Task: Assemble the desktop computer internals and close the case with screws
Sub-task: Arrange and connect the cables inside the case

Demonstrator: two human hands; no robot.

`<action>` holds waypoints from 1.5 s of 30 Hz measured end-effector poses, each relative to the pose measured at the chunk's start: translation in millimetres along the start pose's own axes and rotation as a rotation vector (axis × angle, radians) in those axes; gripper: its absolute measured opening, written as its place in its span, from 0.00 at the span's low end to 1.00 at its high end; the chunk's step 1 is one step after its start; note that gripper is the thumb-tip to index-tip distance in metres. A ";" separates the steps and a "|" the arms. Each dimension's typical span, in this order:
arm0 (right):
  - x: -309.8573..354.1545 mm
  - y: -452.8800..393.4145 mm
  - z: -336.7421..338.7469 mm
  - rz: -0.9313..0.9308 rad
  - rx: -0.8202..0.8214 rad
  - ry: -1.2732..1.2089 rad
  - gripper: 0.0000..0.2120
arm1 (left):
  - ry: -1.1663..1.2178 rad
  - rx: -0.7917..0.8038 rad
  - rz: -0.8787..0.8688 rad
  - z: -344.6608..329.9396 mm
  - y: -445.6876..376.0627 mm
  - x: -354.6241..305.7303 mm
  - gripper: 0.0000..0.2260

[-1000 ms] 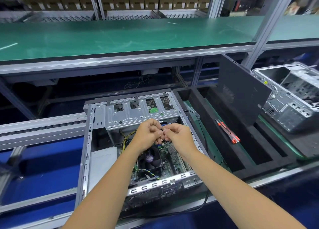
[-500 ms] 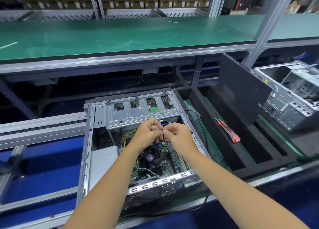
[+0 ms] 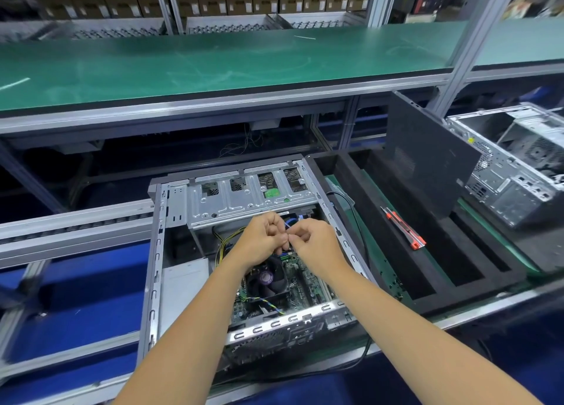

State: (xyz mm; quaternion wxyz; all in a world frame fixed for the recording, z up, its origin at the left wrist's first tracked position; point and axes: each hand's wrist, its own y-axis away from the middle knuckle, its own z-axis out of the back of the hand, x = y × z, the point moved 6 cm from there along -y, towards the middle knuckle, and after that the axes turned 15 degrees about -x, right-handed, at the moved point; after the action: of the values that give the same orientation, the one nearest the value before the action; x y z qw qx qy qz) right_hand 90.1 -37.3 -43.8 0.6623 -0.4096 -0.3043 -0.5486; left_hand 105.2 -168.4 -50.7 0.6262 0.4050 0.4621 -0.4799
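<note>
Drive cage (image 3: 250, 198) roofs the open case's (image 3: 154, 252) far end.

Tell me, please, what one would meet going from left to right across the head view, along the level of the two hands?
Blue conveyor surface → open computer case → left hand → right hand → black foam tray → red-handled tool → second bare case.

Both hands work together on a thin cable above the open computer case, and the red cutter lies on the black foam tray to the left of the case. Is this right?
Not quite. In the head view the red cutter lies on the black foam tray to the right of the open computer case, not the left. The rest holds: left hand and right hand work together on a thin cable.
</note>
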 end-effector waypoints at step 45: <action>-11.1 4.9 1.9 -0.388 0.032 -0.141 0.08 | -0.266 -0.187 -0.239 5.0 13.8 -15.9 0.05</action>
State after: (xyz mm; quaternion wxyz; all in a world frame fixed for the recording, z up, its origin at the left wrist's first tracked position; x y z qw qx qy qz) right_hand 92.6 -30.0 -53.3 0.5279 -0.3700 -0.4316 -0.6310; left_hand 117.8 -166.6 -33.2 0.6551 0.2202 0.4628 -0.5552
